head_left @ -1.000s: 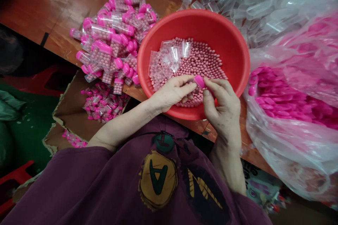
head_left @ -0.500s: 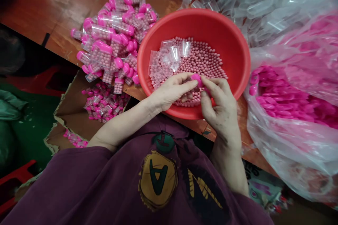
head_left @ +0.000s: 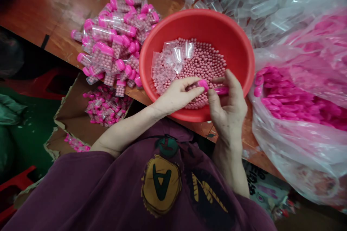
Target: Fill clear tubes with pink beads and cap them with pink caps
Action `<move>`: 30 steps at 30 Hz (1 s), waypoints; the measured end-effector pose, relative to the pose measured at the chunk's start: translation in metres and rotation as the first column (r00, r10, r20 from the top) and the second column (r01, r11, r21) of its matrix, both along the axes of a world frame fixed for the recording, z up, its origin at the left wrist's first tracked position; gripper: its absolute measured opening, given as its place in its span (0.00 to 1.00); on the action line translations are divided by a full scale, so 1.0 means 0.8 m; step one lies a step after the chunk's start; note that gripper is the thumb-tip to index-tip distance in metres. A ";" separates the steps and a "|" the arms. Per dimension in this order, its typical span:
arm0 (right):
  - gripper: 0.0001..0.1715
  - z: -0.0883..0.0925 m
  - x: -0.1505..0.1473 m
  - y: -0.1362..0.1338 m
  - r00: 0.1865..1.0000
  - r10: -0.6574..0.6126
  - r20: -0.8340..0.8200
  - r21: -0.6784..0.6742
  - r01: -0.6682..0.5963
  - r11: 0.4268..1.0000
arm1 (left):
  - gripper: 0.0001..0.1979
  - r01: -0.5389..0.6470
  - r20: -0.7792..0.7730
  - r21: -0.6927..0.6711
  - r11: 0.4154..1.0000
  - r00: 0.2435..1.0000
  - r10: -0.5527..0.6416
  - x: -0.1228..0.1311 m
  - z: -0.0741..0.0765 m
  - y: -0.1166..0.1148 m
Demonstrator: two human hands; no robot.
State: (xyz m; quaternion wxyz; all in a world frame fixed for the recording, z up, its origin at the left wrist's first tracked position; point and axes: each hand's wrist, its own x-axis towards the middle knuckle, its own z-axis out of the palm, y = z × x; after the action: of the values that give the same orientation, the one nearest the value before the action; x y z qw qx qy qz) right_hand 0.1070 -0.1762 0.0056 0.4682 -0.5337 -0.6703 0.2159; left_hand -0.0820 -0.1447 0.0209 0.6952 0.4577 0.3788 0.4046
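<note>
My left hand is closed on a small clear tube, mostly hidden by the fingers, with a bright pink cap on its end. To its right, my right hand has thumb and forefinger apart, while its other fingers are curled around pink caps; how many is hidden. Both hands are over the near side of a red basin. Inside the basin lie many small pink beads. Several clear tubes rest on the beads at the left.
Left of the basin is a heap of filled, pink-capped tubes on the wooden table. Below it, a cardboard box holds more. Empty clear tubes are piled behind, and a plastic bag of pink caps stands at right.
My right thumb and forefinger have come off the capped tube and opened, and the hand has drawn slightly right. Pink caps now show in its fingers. My left hand still holds the tube.
</note>
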 end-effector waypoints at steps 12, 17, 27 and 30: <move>0.29 -0.001 -0.014 0.005 0.824 -0.300 -0.480 -0.183 0.240 0.953 | 0.06 -0.040 0.050 -0.273 0.961 0.997 0.056 -0.001 0.010 0.003; 0.26 -0.008 -0.022 0.004 0.856 -0.368 -0.363 -0.167 0.329 0.930 | 0.06 -0.021 0.086 -0.249 0.968 0.995 0.043 -0.002 0.010 0.003; 0.18 0.004 -0.021 -0.009 0.985 -0.120 0.124 -0.016 0.123 0.992 | 0.05 -0.011 -0.010 -0.084 0.996 1.000 0.011 0.004 -0.001 0.001; 0.34 -0.001 -0.022 -0.009 0.952 -0.030 0.305 0.033 0.021 0.999 | 0.06 -0.045 0.006 -0.155 0.987 0.999 0.047 0.004 0.001 0.001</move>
State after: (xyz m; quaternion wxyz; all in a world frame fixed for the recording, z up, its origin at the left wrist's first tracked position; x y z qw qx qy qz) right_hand 0.0892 -0.1835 0.0047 0.3694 -0.5624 -0.7308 0.1147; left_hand -0.0791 -0.1436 0.0213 0.7211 0.3913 0.4162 0.3921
